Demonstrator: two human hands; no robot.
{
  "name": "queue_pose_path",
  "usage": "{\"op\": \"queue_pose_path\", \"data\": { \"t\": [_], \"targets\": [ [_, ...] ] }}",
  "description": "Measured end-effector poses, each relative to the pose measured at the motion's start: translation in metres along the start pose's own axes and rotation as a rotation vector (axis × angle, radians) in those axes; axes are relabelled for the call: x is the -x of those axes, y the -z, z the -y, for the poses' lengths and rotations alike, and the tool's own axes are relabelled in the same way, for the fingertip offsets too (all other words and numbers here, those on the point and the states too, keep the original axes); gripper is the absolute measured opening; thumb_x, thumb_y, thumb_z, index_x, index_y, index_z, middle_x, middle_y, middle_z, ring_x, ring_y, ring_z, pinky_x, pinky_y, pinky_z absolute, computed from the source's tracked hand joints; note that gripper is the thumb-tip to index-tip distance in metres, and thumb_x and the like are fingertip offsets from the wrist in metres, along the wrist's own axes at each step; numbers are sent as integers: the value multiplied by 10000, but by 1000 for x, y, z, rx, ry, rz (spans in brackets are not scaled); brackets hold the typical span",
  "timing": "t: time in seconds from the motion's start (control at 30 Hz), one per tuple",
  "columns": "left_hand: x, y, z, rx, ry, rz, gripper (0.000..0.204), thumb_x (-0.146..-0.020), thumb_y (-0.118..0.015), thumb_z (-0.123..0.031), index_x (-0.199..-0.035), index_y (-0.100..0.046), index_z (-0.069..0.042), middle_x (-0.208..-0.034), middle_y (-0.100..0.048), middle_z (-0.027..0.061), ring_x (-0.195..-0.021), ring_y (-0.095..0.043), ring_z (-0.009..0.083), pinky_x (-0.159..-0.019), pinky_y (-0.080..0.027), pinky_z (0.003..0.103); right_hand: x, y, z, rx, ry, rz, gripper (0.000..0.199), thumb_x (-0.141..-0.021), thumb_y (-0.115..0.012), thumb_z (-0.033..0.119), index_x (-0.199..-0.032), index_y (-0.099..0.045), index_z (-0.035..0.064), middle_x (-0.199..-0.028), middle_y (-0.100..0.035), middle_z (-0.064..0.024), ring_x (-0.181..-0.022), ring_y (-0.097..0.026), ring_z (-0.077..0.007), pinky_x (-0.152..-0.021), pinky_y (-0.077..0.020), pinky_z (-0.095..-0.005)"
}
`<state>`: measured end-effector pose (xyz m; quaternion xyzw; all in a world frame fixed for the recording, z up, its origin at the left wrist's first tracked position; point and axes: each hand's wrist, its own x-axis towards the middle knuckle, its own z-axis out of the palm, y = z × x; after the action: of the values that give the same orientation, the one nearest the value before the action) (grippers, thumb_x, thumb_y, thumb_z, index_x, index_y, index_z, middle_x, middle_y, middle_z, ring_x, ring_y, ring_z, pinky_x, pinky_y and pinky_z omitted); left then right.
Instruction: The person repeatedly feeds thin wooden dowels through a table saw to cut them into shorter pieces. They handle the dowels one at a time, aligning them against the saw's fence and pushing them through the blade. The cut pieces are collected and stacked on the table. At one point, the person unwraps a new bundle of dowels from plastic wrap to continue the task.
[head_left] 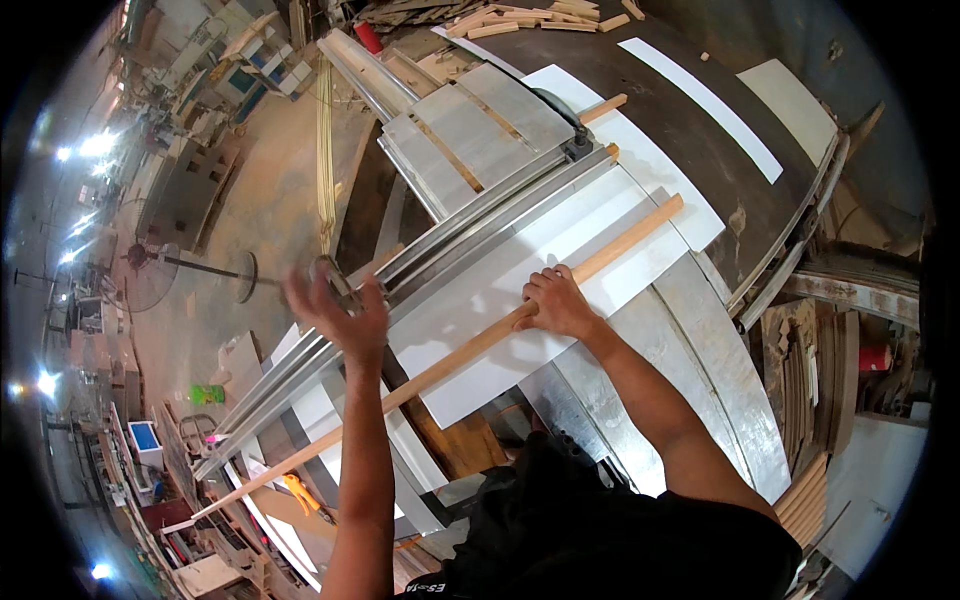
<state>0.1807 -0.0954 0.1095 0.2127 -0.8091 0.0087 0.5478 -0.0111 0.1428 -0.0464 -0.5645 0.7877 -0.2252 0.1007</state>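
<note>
A long, narrow wooden strip (465, 352) runs diagonally across a white board (472, 388), from the upper right down to the lower left. My right hand (558, 302) is closed around the strip towards its far end, knuckles up. My left hand (343, 312) is raised near the aluminium rail (425, 272), its spread fingers slightly blurred and nothing visible in them. My left forearm crosses in front of the strip and hides a short part of it. Another wooden piece (603, 108) pokes out beyond the rail's far end.
A grooved metal table (480, 125) stands past the rail. Bare metal plates (700, 350) extend at right. The dark tabletop (690, 130) holds a white strip (705, 100) and several wood offcuts (545, 18). An orange-handled tool (300, 495) lies lower left; a standing fan (150, 262) is farther left.
</note>
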Motion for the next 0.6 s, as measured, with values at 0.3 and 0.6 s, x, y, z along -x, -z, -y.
{"op": "queue_pose_path", "data": {
  "t": [0.3, 0.6],
  "targets": [
    [-77, -27, 31, -70, -330, 177, 202, -775, -800, -166, -935, -707, -88, -1122, -678, 126, -1098, -636, 359, -918, -492, 468, -23, 15, -3, -43, -85, 149, 645, -668, -758, 720, -795, -769, 88, -855, -722, -90, -923, -671, -272, -962, -408, -413],
    [146, -21, -47, 170, -37, 1016, 422, -835, -763, -237, -1211, -641, -89, -1242, -612, 119, -1208, -556, 347, -1035, -414, 492, -45, 21, 7, -127, -205, 217, 605, -764, -708, 681, -832, -767, 83, -971, -740, -137, -1004, -673, -316, -1015, -428, -422]
  ]
}}
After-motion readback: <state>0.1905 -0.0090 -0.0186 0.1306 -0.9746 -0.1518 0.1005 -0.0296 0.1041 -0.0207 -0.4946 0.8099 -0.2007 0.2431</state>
